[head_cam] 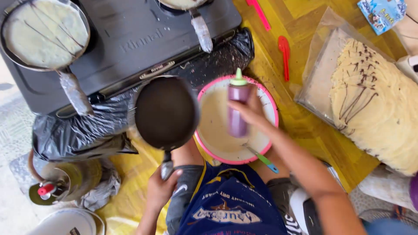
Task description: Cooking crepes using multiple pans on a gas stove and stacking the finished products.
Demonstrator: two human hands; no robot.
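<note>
My left hand [160, 187] grips the handle of a small dark frying pan [165, 112], held level beside a pink-rimmed bowl of pale batter [213, 126]. The pan looks empty. My right hand [251, 112] holds a purple squeeze bottle with a green cap [238, 109] upright over the bowl. A spoon with a green and blue handle [263, 159] rests in the bowl at its near edge.
A grey gas stove [130, 39] stands at the back with a pan of batter streaked with dark lines [45, 32] and a second pan [191, 5]. A stack of thin crepes [379, 104] lies on plastic at right. Two red utensils [284, 54] lie on the yellow mat.
</note>
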